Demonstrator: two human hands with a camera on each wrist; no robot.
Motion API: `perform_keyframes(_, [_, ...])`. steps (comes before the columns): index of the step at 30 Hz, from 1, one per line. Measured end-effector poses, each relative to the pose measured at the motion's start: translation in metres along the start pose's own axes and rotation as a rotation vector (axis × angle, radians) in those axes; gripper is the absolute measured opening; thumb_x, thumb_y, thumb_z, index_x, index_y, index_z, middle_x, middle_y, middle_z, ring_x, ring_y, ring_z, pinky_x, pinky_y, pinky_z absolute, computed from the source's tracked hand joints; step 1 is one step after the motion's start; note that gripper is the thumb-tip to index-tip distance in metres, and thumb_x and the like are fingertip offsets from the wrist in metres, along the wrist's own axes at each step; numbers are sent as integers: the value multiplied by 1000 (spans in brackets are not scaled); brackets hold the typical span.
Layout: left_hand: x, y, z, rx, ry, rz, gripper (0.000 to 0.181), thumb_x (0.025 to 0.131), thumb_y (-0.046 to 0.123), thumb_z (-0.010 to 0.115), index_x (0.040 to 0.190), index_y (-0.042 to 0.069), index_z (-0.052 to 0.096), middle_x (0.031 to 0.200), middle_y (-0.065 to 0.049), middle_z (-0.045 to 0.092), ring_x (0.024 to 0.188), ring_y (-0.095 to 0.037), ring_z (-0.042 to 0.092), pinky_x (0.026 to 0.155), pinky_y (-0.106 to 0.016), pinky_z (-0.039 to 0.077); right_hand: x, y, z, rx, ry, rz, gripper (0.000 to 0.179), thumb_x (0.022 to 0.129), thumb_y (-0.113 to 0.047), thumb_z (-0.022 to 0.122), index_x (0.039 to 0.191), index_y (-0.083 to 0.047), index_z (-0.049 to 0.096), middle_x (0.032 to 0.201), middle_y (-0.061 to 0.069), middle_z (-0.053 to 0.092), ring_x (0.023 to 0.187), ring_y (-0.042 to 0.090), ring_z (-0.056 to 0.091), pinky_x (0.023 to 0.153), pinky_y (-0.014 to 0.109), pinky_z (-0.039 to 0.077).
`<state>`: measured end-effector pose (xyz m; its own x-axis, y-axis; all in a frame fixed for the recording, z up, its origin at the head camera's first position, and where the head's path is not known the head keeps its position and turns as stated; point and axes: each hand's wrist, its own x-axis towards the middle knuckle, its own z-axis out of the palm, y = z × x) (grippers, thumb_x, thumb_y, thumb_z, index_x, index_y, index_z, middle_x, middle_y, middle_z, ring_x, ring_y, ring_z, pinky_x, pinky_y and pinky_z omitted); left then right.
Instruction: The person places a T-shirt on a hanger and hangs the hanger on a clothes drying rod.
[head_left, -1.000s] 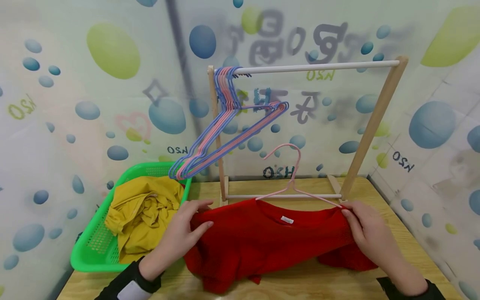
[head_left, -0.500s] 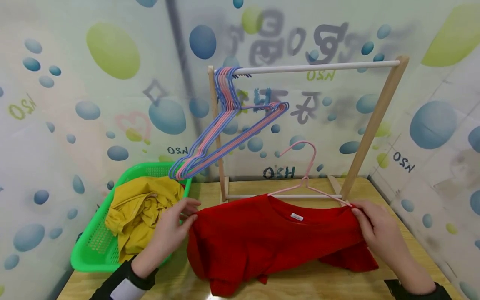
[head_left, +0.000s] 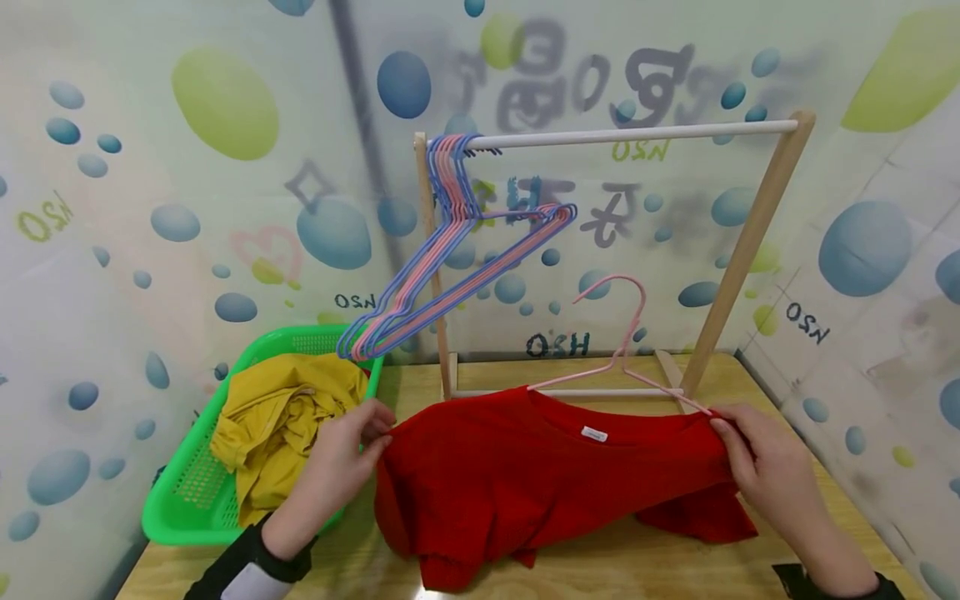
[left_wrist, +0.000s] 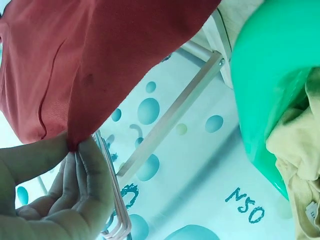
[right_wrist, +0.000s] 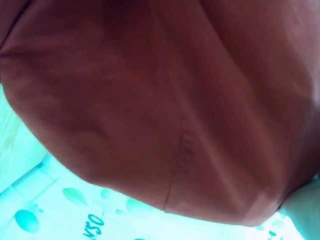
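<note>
A red T-shirt (head_left: 555, 475) is stretched between both hands above the table, a white label at its neckline. Inside its neck sits a pink wire hanger (head_left: 619, 358), hook upward, its lower arms covered by the cloth. My left hand (head_left: 341, 467) pinches the shirt's left sleeve between thumb and fingers; the left wrist view shows this pinch on the red cloth (left_wrist: 115, 65) closely. At the other shoulder my right hand (head_left: 776, 475) grips the shirt together with the hanger's end. Red cloth (right_wrist: 165, 110) fills most of the right wrist view, and only a bit of that hand shows.
A wooden rack with a white rail (head_left: 637, 133) stands behind the shirt. Several blue and pink hangers (head_left: 450, 250) hang at its left end. On the left a green basket (head_left: 168, 508) holds yellow clothing (head_left: 292, 425). Patterned walls enclose the wooden table (head_left: 600, 571).
My left hand has shifted left along the shirt to its sleeve and pinches it there. The hanger and my right hand have moved a little to the right.
</note>
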<state>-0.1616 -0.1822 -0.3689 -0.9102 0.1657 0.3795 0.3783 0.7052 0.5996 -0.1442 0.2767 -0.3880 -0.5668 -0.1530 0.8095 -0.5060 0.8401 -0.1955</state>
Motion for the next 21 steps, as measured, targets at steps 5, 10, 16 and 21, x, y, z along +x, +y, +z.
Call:
perform_keyframes(5, [-1, 5, 1, 70, 46, 89, 24, 79, 0, 69, 100, 10, 63, 91, -2, 67, 82, -15, 64, 68, -28, 51, 0, -5, 0, -2, -21, -3, 20, 74, 7, 67, 92, -1, 64, 82, 6, 63, 77, 15, 53, 85, 5, 33])
perform_keyframes(10, [2, 16, 1, 131, 99, 213, 39, 82, 2, 63, 120, 10, 59, 113, -4, 62, 106, -20, 57, 83, -36, 49, 2, -13, 4, 5, -39, -8, 22, 73, 6, 68, 94, -1, 64, 82, 8, 64, 77, 20, 56, 89, 2, 29])
perform_keyframes(16, [6, 34, 9, 88, 59, 382, 40, 88, 8, 59, 128, 10, 55, 120, -3, 56, 113, -16, 50, 90, -33, 46, 4, -23, 13, 20, -47, -23, 29, 70, 6, 71, 97, -1, 65, 86, 9, 66, 78, 25, 60, 90, 4, 31])
perform_keyframes(21, [10, 39, 20, 87, 57, 497, 33, 91, 9, 58, 124, 7, 58, 110, -4, 60, 105, -17, 54, 86, -31, 47, 8, -30, 18, 23, -38, -44, 32, 66, 6, 74, 95, -4, 66, 86, 6, 66, 75, 23, 60, 83, 12, 40])
